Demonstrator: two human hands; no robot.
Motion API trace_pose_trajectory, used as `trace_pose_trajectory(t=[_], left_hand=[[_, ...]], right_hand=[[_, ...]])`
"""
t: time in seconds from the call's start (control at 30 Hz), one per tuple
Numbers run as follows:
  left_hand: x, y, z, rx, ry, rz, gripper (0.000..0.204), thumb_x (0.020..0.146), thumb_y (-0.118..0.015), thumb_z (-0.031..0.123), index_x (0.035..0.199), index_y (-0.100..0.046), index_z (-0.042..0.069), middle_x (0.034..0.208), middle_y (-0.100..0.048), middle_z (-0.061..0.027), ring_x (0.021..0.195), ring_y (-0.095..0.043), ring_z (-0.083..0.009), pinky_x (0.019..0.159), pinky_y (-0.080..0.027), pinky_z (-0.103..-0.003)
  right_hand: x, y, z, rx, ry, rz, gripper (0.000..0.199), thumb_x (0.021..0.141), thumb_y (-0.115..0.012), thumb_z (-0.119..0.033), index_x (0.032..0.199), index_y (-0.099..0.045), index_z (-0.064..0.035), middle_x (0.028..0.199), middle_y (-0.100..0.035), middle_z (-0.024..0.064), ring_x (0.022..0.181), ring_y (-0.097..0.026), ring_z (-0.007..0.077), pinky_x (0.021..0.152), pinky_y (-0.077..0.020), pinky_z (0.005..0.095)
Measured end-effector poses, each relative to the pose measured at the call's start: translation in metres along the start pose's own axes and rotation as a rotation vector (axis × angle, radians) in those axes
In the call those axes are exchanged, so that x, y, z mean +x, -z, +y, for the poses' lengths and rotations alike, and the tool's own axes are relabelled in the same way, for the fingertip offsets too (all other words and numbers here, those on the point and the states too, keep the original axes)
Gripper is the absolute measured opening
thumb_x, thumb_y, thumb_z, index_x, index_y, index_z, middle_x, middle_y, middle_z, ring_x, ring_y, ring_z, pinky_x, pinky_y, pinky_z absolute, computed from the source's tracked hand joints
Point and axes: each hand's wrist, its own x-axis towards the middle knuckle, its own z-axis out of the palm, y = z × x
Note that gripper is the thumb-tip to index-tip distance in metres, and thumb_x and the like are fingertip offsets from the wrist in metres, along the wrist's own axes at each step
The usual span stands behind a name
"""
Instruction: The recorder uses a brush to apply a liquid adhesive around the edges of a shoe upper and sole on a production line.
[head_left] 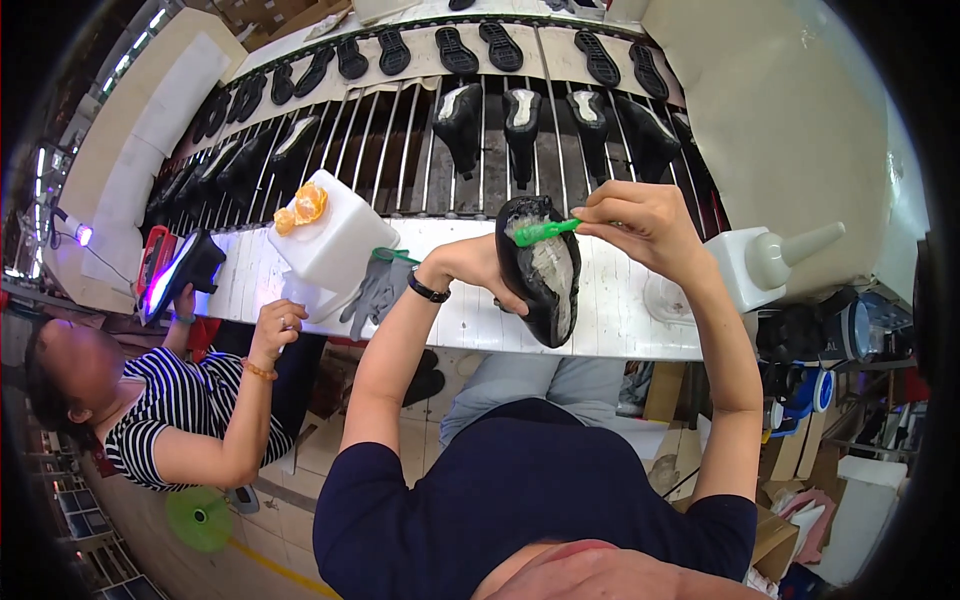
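Note:
My left hand (472,264) is wrapped around the side of a black shoe upper (549,325), whose pale underside faces up. Between the fingers of my right hand (640,222) is a green brush (541,232), its head against the pale bottom near the upper's far end. The bristles are hard to make out from above. Both hands are over the white bench (450,325). A white squeeze bottle (745,270) with a long spout is to the right of my right forearm. Left of my left wrist lie grey gloves (385,290).
Beyond the bench runs a roller conveyor (400,150) with several black uppers, soles (457,50) lined up behind them. A white container (330,235) with peeled orange fruit (303,208) on top stands left. A co-worker (200,410) sits there holding a shoe (180,270) under violet light.

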Motion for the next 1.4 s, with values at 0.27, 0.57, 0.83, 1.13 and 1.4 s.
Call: trace_pose_trajectory(t=[0.27,0.57,0.83,1.13,1.4], left_hand=[[0.012,0.019,-0.006,0.079,0.066,-0.147,0.067,0.063,-0.092,0.013,0.120,-0.060,-0.002,0.110,-0.068,-0.0083,0.097,-0.060,-0.0129,0.088,-0.051,-0.029],[0.010,0.025,0.000,-0.001,0.101,-0.105,0.058,0.064,-0.092,0.012,0.114,-0.064,-0.002,0.106,-0.069,-0.0052,0.096,-0.059,-0.0128,0.088,-0.051,-0.030],[-0.013,-0.005,-0.001,-0.018,0.043,0.084,0.068,0.063,-0.092,0.011,0.121,-0.059,-0.003,0.112,-0.067,-0.0076,0.100,-0.058,-0.0132,0.092,-0.050,-0.029],[-0.036,-0.111,0.015,0.007,-0.055,0.483,0.087,0.071,-0.082,0.019,0.146,-0.038,0.011,0.143,-0.047,-0.0068,0.130,-0.050,-0.0255,0.117,-0.009,-0.054],[-0.025,-0.149,0.020,0.422,-0.064,0.524,0.078,0.077,-0.076,0.011,0.145,-0.036,0.014,0.141,-0.048,-0.0079,0.133,-0.047,-0.0280,0.111,-0.002,-0.069]], right_hand=[[-0.004,0.004,0.011,0.156,-0.160,-0.030,0.012,0.078,-0.078,-0.008,0.087,-0.072,-0.0012,0.080,-0.068,0.0062,0.070,-0.066,0.0154,0.060,-0.0488,0.0268],[-0.002,-0.006,0.019,0.107,-0.092,-0.152,0.019,0.080,-0.075,-0.024,0.085,-0.070,-0.0066,0.079,-0.065,0.0037,0.066,-0.064,0.0251,0.058,-0.0467,0.0333],[-0.036,-0.014,0.015,0.380,-0.377,0.060,0.013,0.080,-0.077,-0.015,0.085,-0.073,-0.0033,0.078,-0.068,0.0063,0.069,-0.065,0.0182,0.063,-0.0473,0.0309],[-0.142,-0.057,-0.020,0.837,-0.842,0.335,0.006,0.083,-0.072,0.000,0.087,-0.073,0.0033,0.076,-0.066,0.0035,0.060,-0.048,0.0038,0.051,-0.0333,0.0196],[-0.145,-0.032,-0.096,0.597,-0.610,0.328,0.015,0.076,-0.078,0.001,0.090,-0.074,0.0017,0.082,-0.068,0.0076,0.066,-0.059,0.0082,0.053,-0.0399,0.0207]])
